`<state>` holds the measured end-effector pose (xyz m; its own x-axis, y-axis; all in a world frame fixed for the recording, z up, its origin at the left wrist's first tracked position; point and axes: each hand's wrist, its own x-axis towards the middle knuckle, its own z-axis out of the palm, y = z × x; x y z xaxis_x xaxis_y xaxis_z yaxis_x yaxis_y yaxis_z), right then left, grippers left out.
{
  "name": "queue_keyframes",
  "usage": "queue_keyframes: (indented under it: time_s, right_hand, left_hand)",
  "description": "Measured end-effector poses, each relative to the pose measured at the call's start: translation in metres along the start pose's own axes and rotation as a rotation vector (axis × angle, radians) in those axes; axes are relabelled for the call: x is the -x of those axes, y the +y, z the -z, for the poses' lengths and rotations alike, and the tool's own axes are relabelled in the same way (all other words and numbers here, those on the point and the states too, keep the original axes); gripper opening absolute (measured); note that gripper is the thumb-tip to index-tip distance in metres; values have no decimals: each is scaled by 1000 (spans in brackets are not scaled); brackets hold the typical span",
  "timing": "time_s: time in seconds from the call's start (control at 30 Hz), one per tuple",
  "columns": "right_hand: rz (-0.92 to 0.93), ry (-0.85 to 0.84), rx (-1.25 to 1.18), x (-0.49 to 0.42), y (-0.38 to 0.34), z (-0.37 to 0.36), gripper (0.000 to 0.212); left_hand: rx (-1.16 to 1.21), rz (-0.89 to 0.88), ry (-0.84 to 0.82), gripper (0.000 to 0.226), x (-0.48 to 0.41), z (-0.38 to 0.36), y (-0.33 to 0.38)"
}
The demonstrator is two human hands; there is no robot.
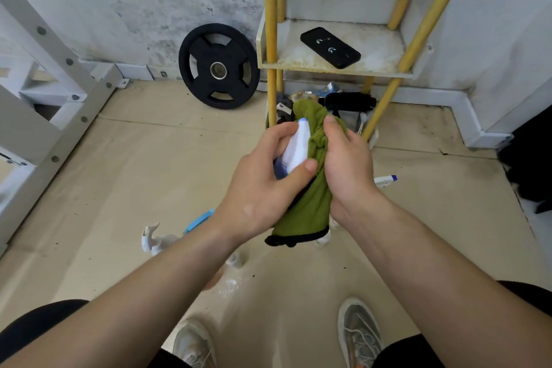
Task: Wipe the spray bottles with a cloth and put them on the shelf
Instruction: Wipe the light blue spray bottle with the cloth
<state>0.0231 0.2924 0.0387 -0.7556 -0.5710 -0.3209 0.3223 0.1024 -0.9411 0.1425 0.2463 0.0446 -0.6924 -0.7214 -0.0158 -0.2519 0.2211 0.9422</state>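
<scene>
- Left hand (263, 185) grips the small white plastic spray bottle (295, 146): likely light, smooth, slippery; best held around its body.
- Right hand (346, 164) pinches the soft green cloth (313, 203) against it.

You have bright, even light with only faint, soft shadows on the floor (155, 158). A pale glare sits on it near your shoes (360, 334). Wide-angle distortion bows the shelf (298, 65) and white rack (55, 46) at the edges.

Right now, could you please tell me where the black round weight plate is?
In the head view, the black round weight plate leans against the white wall, left of centre, just left of the yellow-legged shelf.
</scene>
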Motion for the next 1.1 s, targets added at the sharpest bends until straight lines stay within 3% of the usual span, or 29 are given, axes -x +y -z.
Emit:
queue_keyframes:
  time_s: [0.1,0.27,0.43,0.57,0.67,0.77,0.83,0.97,1.1]
  right_hand:
    - [54,38,58,-1,0,0,37]
    - [158,142,211,-4,1,1,37]
    - [149,228,187,-13,-4,4,35]
    - [115,280,109,-25,-18,15,36]
    - [192,277,168,-27,-25,23,35]
    - [249,191,232,-26,-28,30,42]
    - [294,93,289,-22,-27,33,41]
    - [419,-122,518,-3,-9,23,21]
    - [592,-307,937,17,28,7,55]
  left_hand:
    - [43,-14,-74,65,-5,7,-4]
    - [84,-16,-110,59,-7,7,-4]
    - [49,2,22,67,-15,12,-1]
    - [139,215,188,57,-27,28,-16]
    - [256,392,209,41,-32,38,-26]
    - [295,473,182,24,-33,42,-31]
    - [323,513,174,24,-32,43,-31]
    - [340,508,176,24,-32,35,-27]
    - [340,437,202,35,-32,19,-18]
